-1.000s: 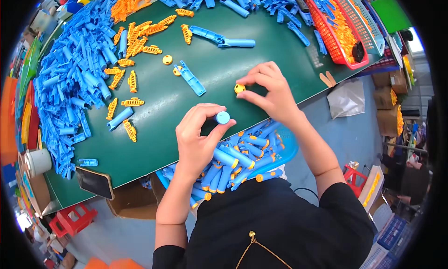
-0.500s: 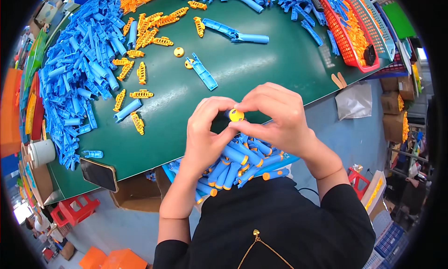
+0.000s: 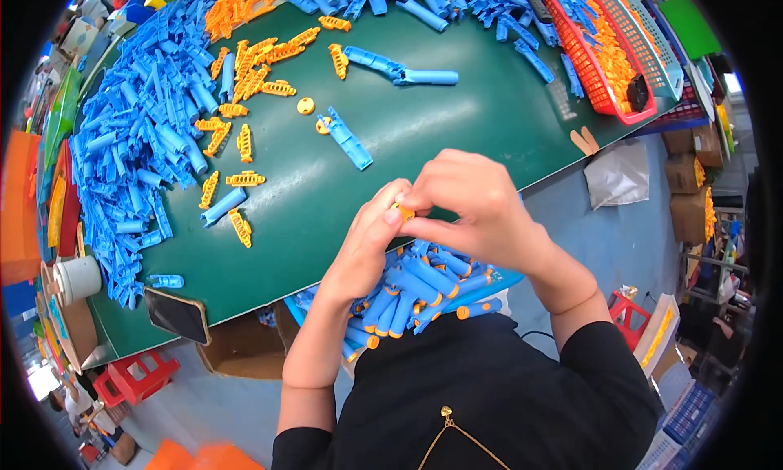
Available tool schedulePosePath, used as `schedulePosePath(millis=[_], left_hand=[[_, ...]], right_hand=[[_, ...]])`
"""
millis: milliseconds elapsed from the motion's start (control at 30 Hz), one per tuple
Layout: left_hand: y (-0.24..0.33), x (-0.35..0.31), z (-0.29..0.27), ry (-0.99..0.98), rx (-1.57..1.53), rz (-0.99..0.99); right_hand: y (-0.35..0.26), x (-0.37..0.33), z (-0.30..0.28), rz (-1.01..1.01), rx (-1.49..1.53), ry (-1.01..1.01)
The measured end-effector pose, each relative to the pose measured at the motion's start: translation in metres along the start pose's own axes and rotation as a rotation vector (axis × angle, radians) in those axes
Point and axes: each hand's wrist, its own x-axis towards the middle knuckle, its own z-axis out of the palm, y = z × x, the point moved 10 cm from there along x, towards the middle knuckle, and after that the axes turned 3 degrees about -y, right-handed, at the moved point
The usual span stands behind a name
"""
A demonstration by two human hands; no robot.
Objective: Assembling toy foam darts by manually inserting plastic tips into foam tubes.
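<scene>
Both my hands meet over the table's near edge, closed around a small yellow-orange round cap (image 3: pixel 404 212). My left hand (image 3: pixel 364 243) has its thumb against the cap; whatever its curled fingers cover is hidden. My right hand (image 3: pixel 475 199) pinches the cap from the other side between thumb and forefinger. Just below the hands, a light blue tub (image 3: pixel 499 284) holds many blue tubes (image 3: pixel 420 281) with orange ends. Beyond them on the green table (image 3: pixel 285 156) lie an open blue half-shell (image 3: pixel 349 139), a loose yellow cap (image 3: pixel 306 105) and another cap partly under the shell.
A large heap of blue shells (image 3: pixel 134 135) covers the left side, with ribbed orange pieces (image 3: pixel 253 82) beside it. A phone (image 3: pixel 178 315) lies at the near left edge. The red basket (image 3: pixel 599 70) of orange parts stands far right. Below is a cardboard box (image 3: pixel 245 354).
My left hand has turned and closed in toward the right one, its thumb coming onto the cap. The cap's round face, visible before, is now mostly covered.
</scene>
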Motion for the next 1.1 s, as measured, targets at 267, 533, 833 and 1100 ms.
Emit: schedulePosePath(millis=[267, 533, 833, 1100], left_hand=[[-0.003, 0.001, -0.003, 0.086, 0.004, 0.038], [-0.005, -0.026, -0.005, 0.004, 0.229, -0.009], [0.014, -0.049, 0.025, -0.321, 0.497, -0.140], [0.032, -0.019, -0.008, -0.109, 0.537, -0.114]], right_hand=[[-0.005, -0.006, 0.002, 0.025, -0.088, 0.028], [0.114, 0.031, -0.061, 0.259, 0.082, 0.199], [0.228, 0.094, -0.083, 0.476, -0.645, 0.348], [0.170, 0.054, -0.046, 0.338, -0.405, 0.158]])
